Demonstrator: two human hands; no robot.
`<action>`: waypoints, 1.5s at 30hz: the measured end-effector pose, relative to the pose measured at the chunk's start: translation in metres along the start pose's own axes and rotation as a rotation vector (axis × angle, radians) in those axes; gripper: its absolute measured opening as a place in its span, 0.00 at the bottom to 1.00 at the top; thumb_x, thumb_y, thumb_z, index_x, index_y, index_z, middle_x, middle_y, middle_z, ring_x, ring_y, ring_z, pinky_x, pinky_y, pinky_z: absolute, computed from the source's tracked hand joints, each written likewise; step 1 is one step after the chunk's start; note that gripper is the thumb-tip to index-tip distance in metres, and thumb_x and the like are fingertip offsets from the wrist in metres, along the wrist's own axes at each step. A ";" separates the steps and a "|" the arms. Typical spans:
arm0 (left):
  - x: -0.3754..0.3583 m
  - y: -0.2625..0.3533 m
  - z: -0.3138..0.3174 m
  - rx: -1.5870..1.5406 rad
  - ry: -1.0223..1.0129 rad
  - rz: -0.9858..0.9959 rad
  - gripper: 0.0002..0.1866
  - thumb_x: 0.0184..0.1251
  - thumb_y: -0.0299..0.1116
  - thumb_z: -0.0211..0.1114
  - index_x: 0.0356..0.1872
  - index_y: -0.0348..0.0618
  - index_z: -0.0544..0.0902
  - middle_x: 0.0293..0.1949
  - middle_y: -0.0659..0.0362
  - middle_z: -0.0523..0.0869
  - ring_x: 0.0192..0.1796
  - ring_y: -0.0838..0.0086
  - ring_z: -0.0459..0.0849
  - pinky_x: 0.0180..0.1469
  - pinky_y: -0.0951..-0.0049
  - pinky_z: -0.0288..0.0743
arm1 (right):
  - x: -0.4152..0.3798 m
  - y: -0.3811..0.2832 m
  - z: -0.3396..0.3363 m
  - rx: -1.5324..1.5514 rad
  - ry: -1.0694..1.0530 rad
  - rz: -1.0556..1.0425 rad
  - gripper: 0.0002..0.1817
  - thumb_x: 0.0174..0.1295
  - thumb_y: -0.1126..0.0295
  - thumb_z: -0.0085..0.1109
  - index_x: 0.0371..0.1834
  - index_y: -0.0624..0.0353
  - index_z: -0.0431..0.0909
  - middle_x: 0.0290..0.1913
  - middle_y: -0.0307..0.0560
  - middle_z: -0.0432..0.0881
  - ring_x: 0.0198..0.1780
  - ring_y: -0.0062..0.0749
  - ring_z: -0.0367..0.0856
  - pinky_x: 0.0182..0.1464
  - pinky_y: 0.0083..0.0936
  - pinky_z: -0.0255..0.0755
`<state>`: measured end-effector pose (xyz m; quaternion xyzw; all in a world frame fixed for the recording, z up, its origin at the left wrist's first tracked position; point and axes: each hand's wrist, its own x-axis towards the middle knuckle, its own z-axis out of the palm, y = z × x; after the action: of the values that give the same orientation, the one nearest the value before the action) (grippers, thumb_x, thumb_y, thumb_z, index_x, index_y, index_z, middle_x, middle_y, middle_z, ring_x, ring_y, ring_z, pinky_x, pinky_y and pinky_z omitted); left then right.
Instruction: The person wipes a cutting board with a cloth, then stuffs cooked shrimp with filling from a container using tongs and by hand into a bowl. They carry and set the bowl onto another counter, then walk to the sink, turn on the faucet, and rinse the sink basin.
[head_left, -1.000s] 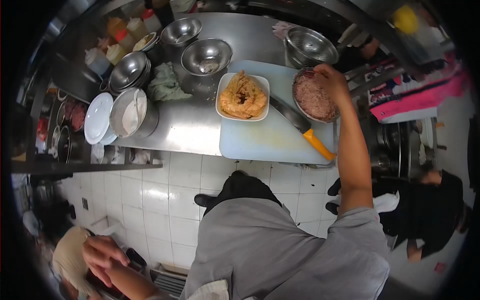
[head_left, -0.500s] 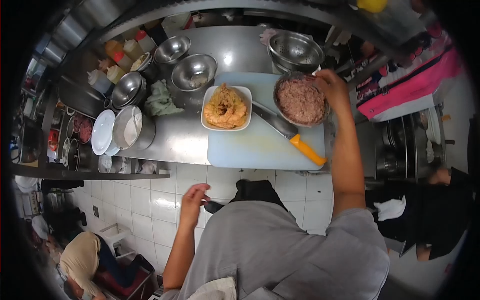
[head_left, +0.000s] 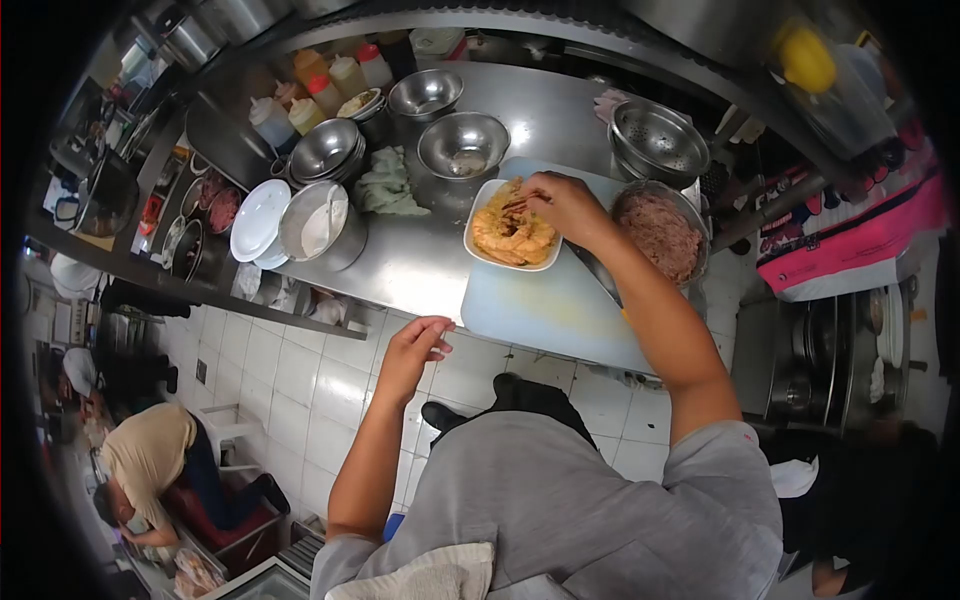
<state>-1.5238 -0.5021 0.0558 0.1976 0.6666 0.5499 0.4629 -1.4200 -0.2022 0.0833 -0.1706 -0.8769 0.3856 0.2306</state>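
Here, golden fried food (head_left: 508, 235) heaps on a white square plate (head_left: 481, 252).

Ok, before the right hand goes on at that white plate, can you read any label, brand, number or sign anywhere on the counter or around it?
None can be read.
Squeeze bottles at the back of the steel counter: no label legible.
Pink and black cloth at the right: light marks, too blurred to read.
White square plate of fried food, under the right hand: no text.
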 end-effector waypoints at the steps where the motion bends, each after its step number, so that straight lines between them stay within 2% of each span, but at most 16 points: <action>1: 0.002 0.003 0.002 -0.026 -0.011 0.004 0.13 0.67 0.39 0.55 0.44 0.42 0.79 0.43 0.61 0.83 0.35 0.79 0.78 0.39 0.78 0.71 | 0.005 -0.005 0.007 -0.048 0.015 -0.038 0.06 0.55 0.73 0.55 0.36 0.59 0.76 0.34 0.52 0.80 0.37 0.44 0.79 0.40 0.32 0.72; 3: 0.006 0.005 0.007 -0.041 -0.007 0.009 0.13 0.67 0.39 0.54 0.44 0.42 0.79 0.43 0.61 0.83 0.35 0.80 0.78 0.40 0.78 0.71 | 0.008 -0.014 0.018 -0.046 0.010 -0.062 0.06 0.55 0.72 0.55 0.35 0.58 0.77 0.34 0.52 0.81 0.38 0.45 0.79 0.40 0.34 0.72; 5: 0.009 0.008 0.011 -0.052 -0.025 -0.002 0.13 0.67 0.39 0.54 0.44 0.42 0.79 0.43 0.62 0.83 0.35 0.81 0.78 0.39 0.79 0.71 | 0.008 -0.018 0.027 -0.094 -0.079 0.052 0.06 0.55 0.70 0.54 0.34 0.57 0.77 0.33 0.51 0.81 0.38 0.44 0.80 0.41 0.35 0.72; 10: 0.027 0.010 0.015 -0.062 -0.048 -0.016 0.13 0.67 0.40 0.54 0.44 0.43 0.79 0.43 0.63 0.82 0.35 0.81 0.78 0.39 0.79 0.71 | 0.004 -0.018 0.023 -0.196 -0.033 0.041 0.07 0.56 0.68 0.55 0.37 0.53 0.79 0.32 0.48 0.82 0.36 0.42 0.81 0.40 0.33 0.73; 12: 0.040 0.011 0.016 -0.049 0.006 -0.013 0.15 0.66 0.41 0.55 0.46 0.43 0.78 0.43 0.63 0.81 0.34 0.81 0.78 0.38 0.78 0.70 | 0.004 -0.024 0.005 -0.075 -0.036 0.190 0.08 0.56 0.69 0.58 0.39 0.56 0.78 0.33 0.48 0.82 0.35 0.34 0.82 0.40 0.26 0.72; 15: 0.068 0.010 0.021 -0.072 0.107 0.020 0.17 0.64 0.41 0.57 0.48 0.41 0.76 0.42 0.63 0.80 0.34 0.79 0.78 0.36 0.79 0.70 | -0.001 -0.008 -0.008 -0.170 0.085 0.098 0.08 0.56 0.70 0.58 0.38 0.57 0.78 0.34 0.47 0.82 0.36 0.32 0.81 0.40 0.25 0.72; 20: 0.104 0.014 0.029 -0.057 0.103 0.038 0.22 0.64 0.38 0.58 0.55 0.39 0.69 0.44 0.61 0.75 0.33 0.76 0.78 0.33 0.77 0.73 | -0.013 -0.001 -0.006 -0.187 0.089 0.188 0.07 0.57 0.70 0.58 0.38 0.59 0.77 0.35 0.46 0.82 0.37 0.33 0.81 0.40 0.25 0.72; 22: 0.110 0.015 0.034 -0.042 0.166 0.083 0.21 0.62 0.35 0.59 0.54 0.40 0.70 0.44 0.59 0.76 0.33 0.75 0.79 0.32 0.76 0.73 | -0.015 -0.005 -0.003 -0.159 0.138 0.163 0.08 0.57 0.67 0.57 0.37 0.56 0.77 0.33 0.49 0.81 0.36 0.42 0.80 0.38 0.32 0.72; 24: 0.113 0.019 0.037 -0.024 0.233 0.127 0.20 0.60 0.32 0.60 0.53 0.40 0.71 0.44 0.58 0.76 0.34 0.73 0.80 0.32 0.76 0.74 | -0.015 -0.008 -0.003 -0.153 0.159 0.148 0.08 0.57 0.67 0.57 0.37 0.57 0.76 0.33 0.49 0.82 0.36 0.42 0.80 0.38 0.32 0.72; 26: 0.113 0.024 0.040 0.552 0.445 0.717 0.17 0.56 0.28 0.63 0.47 0.42 0.76 0.43 0.56 0.76 0.39 0.67 0.78 0.37 0.71 0.75 | -0.014 -0.009 -0.006 -0.148 0.182 0.140 0.08 0.56 0.68 0.57 0.37 0.57 0.76 0.33 0.49 0.82 0.36 0.42 0.81 0.38 0.32 0.72; 27: 0.113 0.030 0.042 0.554 0.442 0.712 0.17 0.56 0.28 0.63 0.47 0.42 0.76 0.43 0.56 0.76 0.39 0.67 0.78 0.37 0.71 0.75 | -0.014 -0.009 -0.007 -0.130 0.184 0.132 0.08 0.56 0.68 0.57 0.37 0.57 0.76 0.33 0.49 0.82 0.36 0.42 0.81 0.39 0.31 0.73; 29: 0.118 0.052 0.046 0.882 0.371 1.011 0.12 0.50 0.26 0.66 0.39 0.43 0.81 0.40 0.56 0.76 0.42 0.62 0.75 0.41 0.67 0.73 | -0.015 -0.010 -0.010 -0.111 0.189 0.129 0.08 0.56 0.68 0.57 0.37 0.57 0.76 0.33 0.49 0.82 0.36 0.42 0.81 0.39 0.31 0.73; 35: 0.136 0.086 0.069 1.155 0.102 0.968 0.07 0.48 0.26 0.65 0.31 0.45 0.83 0.38 0.57 0.77 0.44 0.60 0.76 0.44 0.64 0.72 | -0.018 -0.009 -0.008 -0.121 0.160 0.154 0.08 0.56 0.68 0.58 0.37 0.57 0.76 0.34 0.50 0.81 0.36 0.43 0.80 0.39 0.32 0.72; 39: 0.138 0.092 0.073 1.115 0.072 0.902 0.08 0.49 0.26 0.65 0.33 0.44 0.83 0.38 0.57 0.77 0.44 0.61 0.76 0.43 0.64 0.72 | -0.023 -0.005 -0.007 -0.118 0.168 0.160 0.08 0.56 0.68 0.57 0.38 0.57 0.76 0.35 0.49 0.81 0.37 0.44 0.80 0.39 0.33 0.72; 42: 0.136 0.081 0.066 0.906 0.200 0.897 0.08 0.52 0.28 0.65 0.35 0.42 0.82 0.39 0.56 0.77 0.42 0.62 0.77 0.42 0.66 0.73 | -0.029 -0.007 -0.002 -0.138 0.169 0.212 0.09 0.55 0.67 0.58 0.38 0.56 0.76 0.35 0.48 0.81 0.37 0.44 0.80 0.39 0.34 0.72; 45: 0.121 0.071 0.060 0.773 0.228 0.752 0.09 0.56 0.31 0.63 0.38 0.43 0.82 0.42 0.56 0.77 0.43 0.61 0.77 0.44 0.66 0.73 | -0.035 -0.008 0.008 -0.238 0.182 0.234 0.09 0.54 0.66 0.60 0.37 0.55 0.76 0.35 0.47 0.81 0.38 0.43 0.79 0.39 0.34 0.72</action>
<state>-1.5515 -0.3531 0.0740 0.5168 0.7495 0.4103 0.0531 -1.3958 -0.2292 0.0751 -0.3315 -0.8661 0.2862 0.2408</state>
